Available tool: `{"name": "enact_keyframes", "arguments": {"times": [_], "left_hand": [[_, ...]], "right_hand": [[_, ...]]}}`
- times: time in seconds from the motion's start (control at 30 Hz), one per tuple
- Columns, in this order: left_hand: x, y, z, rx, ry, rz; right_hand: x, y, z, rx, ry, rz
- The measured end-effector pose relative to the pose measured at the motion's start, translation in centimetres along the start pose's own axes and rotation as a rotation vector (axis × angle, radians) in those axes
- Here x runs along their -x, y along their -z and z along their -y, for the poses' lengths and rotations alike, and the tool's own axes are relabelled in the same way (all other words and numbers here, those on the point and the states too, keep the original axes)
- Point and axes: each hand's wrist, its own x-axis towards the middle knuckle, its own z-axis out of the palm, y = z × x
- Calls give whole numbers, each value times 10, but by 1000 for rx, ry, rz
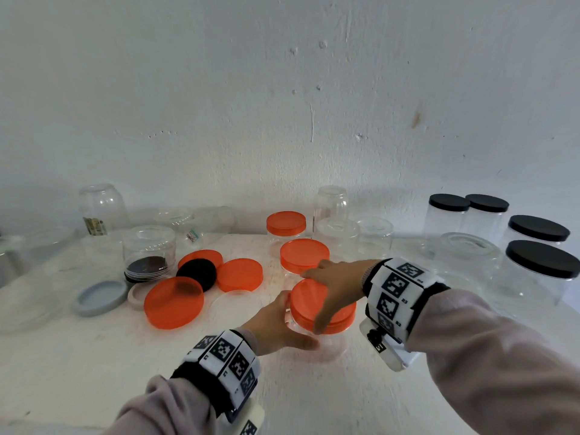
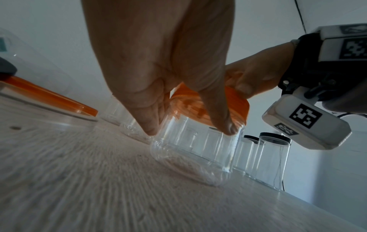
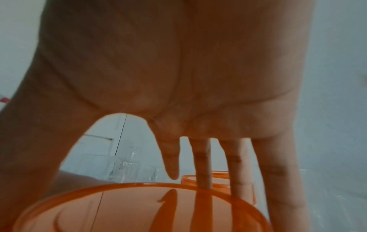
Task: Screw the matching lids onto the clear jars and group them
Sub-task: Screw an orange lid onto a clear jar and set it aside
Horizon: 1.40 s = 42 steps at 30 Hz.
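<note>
**Orange lid being seated on clear jar, both hands on it**

Right hand [image 1: 334, 285] is spread over the orange lid [image 1: 323, 306], thumb on the near rim and fingers [image 3: 202, 164] reaching down the far edge, clamped around the lid from above. Left hand [image 1: 276, 329] wraps the clear jar [image 2: 190, 150] just under the lid, thumb and fingers curled on its shoulder, bracing it. The jar stands upright on the white table [image 1: 94, 356], near centre, close to the person.

Handling, as a judgement: the jar looks like thin empty plastic, so light, likely to flex if squeezed and to spin or skid on the table unless held. Hold it high on the stiffer shoulder; turn the lid by its side rim, not the flat top. In the left wrist view the lid looks slightly tilted, so cross-threading is a risk. Whether it is fully tightened cannot be told.

Just behind stand two more orange-lidded jars [image 1: 303, 255]. Loose orange lids [image 1: 174, 302] and a black lid [image 1: 197, 273] lie to the left, beside a grey lid [image 1: 100, 298]. Black-lidded jars [image 1: 539, 271] are grouped far right. Unlidded clear jars [image 1: 337, 235] stand along the wall.
</note>
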Motion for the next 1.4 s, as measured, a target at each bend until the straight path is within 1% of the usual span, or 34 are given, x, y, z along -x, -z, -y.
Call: {"name": "enact_keyframes", "arguments": {"times": [0.1, 0.3, 0.37, 0.57, 0.8, 0.9, 1.03, 1.1, 1.27, 1.33, 1.4], "left_hand": [[0, 0, 0, -2, 1, 3], [0, 0, 0, -1, 2, -4], [0, 0, 0, 5, 1, -3], [0, 0, 0, 11, 0, -5], [1, 0, -1, -24, 3, -9], [1, 0, -1, -12, 4, -6], [1, -1, 0, 3, 5, -7], [0, -1, 0, -5, 4, -7], [0, 0, -2, -48, -3, -9], [1, 0, -1, -33, 0, -6], [1, 0, -1, 5, 3, -2]], "right_hand": [[1, 2, -1, -9, 22, 16], [2, -5, 2, -1, -37, -53], [2, -4, 2, 7, -50, -49], [3, 2, 1, -5, 40, 3], [-2, -7, 6, 14, -49, -98], [-1, -5, 6, 12, -43, -70], [2, 0, 4, -31, 39, -11], [1, 0, 4, -26, 34, -25], [-1, -8, 8, 15, -41, -117], [-1, -7, 8, 27, -44, -108], [1, -3, 7, 19, -8, -64]]}}
